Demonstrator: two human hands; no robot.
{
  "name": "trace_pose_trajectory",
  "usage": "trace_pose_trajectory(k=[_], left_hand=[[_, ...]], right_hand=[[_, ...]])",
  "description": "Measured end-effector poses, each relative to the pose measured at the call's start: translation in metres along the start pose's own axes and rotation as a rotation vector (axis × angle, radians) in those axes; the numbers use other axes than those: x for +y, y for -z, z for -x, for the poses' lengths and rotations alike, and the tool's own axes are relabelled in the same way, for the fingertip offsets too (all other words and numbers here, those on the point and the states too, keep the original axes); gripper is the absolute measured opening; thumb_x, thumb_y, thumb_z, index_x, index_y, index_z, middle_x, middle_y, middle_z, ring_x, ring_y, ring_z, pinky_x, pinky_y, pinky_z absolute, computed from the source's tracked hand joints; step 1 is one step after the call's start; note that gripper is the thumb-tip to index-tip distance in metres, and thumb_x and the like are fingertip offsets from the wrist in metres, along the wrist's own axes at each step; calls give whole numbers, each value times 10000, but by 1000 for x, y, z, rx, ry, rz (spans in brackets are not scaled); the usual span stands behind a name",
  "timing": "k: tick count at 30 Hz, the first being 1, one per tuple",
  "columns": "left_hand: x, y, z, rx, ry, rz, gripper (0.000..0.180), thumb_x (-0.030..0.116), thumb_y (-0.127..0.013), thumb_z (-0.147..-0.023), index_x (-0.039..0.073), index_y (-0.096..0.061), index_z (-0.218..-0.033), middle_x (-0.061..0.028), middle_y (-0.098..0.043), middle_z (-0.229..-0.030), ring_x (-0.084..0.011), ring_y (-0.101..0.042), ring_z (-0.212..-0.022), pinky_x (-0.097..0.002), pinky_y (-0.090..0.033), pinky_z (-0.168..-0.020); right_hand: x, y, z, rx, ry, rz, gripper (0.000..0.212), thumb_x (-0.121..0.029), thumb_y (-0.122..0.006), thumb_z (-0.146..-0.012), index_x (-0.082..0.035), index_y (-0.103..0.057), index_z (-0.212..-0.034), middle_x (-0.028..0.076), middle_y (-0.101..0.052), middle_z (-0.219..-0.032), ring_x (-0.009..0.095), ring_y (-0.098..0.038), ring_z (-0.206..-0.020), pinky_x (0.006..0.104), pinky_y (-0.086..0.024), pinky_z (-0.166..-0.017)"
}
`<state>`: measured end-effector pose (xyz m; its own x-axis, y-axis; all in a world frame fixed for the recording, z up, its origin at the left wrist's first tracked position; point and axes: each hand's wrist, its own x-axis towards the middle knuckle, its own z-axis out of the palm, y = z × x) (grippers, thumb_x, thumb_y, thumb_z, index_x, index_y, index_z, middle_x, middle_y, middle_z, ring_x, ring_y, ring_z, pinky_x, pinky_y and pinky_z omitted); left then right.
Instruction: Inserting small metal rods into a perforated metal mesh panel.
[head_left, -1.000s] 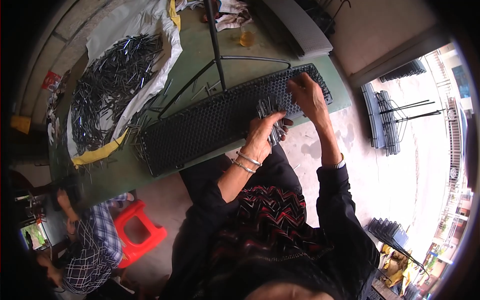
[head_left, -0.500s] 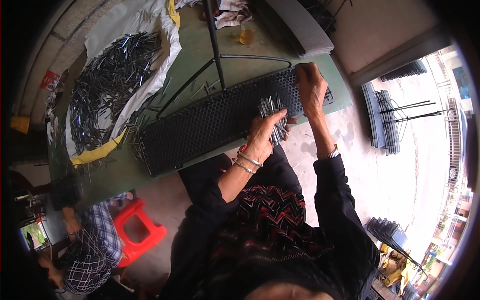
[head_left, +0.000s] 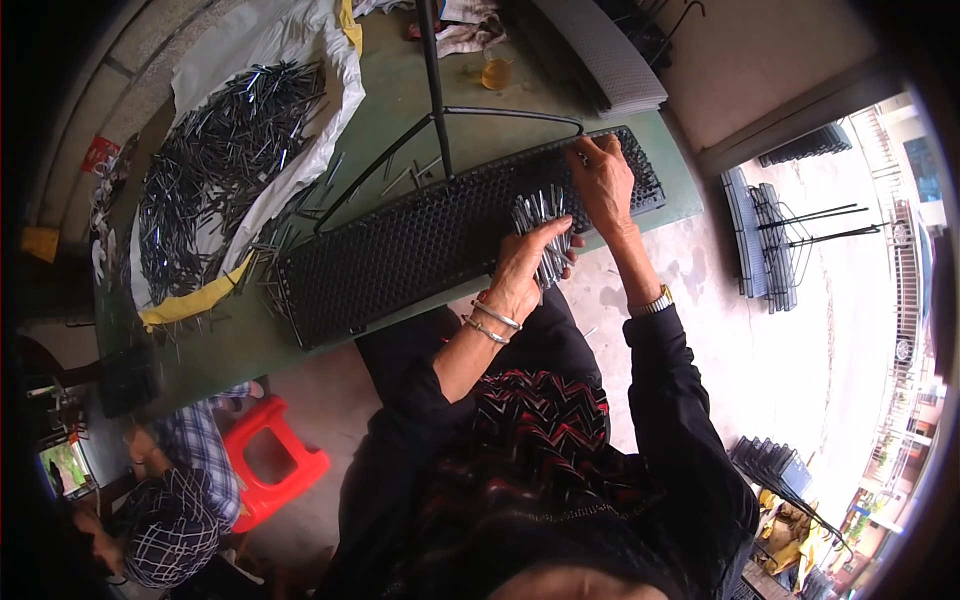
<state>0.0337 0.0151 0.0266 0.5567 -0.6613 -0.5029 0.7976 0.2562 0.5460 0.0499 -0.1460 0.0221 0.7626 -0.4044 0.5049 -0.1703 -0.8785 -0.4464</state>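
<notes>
A bundle of thin metal rods (head_left: 543, 222) is gripped in my left hand (head_left: 522, 268), the thumb lying across it and the ends sticking out above and below. Under my hands a long black perforated panel (head_left: 400, 245), full of small round holes, lies slantwise along the table's near edge. My right hand (head_left: 606, 185) is over the panel's right part, thumb and fingers pinched together at its surface. Whatever is between those fingertips is too small to make out. A black bent-rod frame (head_left: 440, 125) rises from behind the panel's far edge.
A white sack (head_left: 345, 95) with a heap of dark rods (head_left: 220, 170) lies on the green table (head_left: 385, 110) at left. Loose rods (head_left: 410, 178) lie behind the panel. Grey perforated sheets (head_left: 620, 75) are stacked at the back. At lower left a person (head_left: 175, 520) sits by a red stool (head_left: 275, 465).
My right hand has shifted left and slightly nearer along the panel, uncovering its right end. My left hand with the rods has barely moved.
</notes>
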Motion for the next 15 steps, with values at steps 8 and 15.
trace_pose_trajectory(k=[8,15], left_hand=[[-4,3,1,14,-20,-48,207,210,-697,-796,43,-645,-907,-99,-678,-764,-147,-605,-569,-268,-465,-467],[-4,0,-3,7,-10,-76,218,217,-696,-796,41,-656,-918,-108,-693,-798,-149,-605,-564,-269,-465,-466]], right_hand=[[-14,63,6,-699,-231,-544,248,-220,-633,-859,12,-645,-948,97,-643,-803,154,-601,-781,288,-464,-686],[-6,64,6,-457,-331,-595,158,-120,-599,-860,15,-602,-940,101,-659,-805,195,-626,-713,327,-482,-658]])
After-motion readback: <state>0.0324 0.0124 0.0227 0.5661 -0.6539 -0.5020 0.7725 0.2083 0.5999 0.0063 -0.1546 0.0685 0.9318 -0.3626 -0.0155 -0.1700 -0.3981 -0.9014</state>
